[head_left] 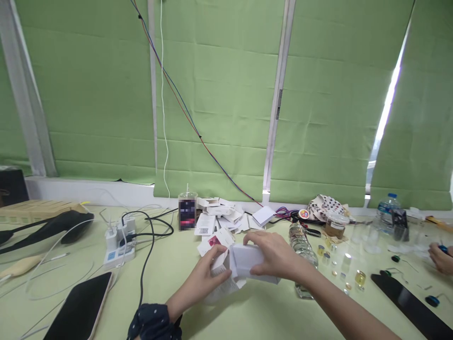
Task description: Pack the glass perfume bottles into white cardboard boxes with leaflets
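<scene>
A small white cardboard box (246,262) sits between both my hands above the pale green table (170,278). My right hand (274,257) wraps its fingers over the box's top and right side. My left hand (205,278) pinches the box's open left flap, with white paper pieces (221,295) under it. A clear bottle (300,245) lies on its side just right of my right hand.
A pile of flat white boxes (222,217) lies behind my hands, beside a plastic cup (187,212). A power strip (118,243) with cables and a dark phone (79,309) are at left. Small glass vials (339,267), a jar (334,225) and another person's hand (440,257) are at right.
</scene>
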The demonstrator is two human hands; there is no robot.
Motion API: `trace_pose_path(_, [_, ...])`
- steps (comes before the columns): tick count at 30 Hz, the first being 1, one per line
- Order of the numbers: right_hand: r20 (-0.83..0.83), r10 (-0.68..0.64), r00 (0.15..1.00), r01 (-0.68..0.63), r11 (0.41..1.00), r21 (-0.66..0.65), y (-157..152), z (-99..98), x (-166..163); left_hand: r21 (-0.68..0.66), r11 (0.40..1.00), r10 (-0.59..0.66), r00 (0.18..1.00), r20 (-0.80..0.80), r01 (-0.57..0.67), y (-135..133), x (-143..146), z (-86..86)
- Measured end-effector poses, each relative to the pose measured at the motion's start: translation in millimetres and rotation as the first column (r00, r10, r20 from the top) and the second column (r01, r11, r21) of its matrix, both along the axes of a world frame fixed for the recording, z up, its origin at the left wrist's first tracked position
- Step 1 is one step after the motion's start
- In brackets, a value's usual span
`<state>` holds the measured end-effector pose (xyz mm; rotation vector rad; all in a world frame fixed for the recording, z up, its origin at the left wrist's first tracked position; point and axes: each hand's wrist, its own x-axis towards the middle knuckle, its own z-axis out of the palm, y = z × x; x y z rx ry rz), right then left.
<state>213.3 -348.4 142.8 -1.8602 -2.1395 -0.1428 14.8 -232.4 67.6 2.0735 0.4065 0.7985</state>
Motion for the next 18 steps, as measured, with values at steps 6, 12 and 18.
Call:
trace_pose_path(6, [0.113, 0.150, 0.982, -0.144, 0.988, -0.061, 2, -4.9, -1, -0.024, 0.999, -0.024, 1.000, -0.015, 0.024, 2, -3, 3.4])
trace_pose_path(12, [0.208, 0.198, 0.958, -0.179, 0.978, -0.107, 9, 5.2, -13, 0.055, 0.998, 0.011, 1.000, -0.029, -0.010, -4, 2, 7.6])
trace_pose_path(18, [0.233, 0.223, 0.947, -0.203, 0.973, -0.106, 19, 13.3, -27, 0.006, 1.000, -0.020, 0.999, -0.026, 0.020, -6, 6, 8.5])
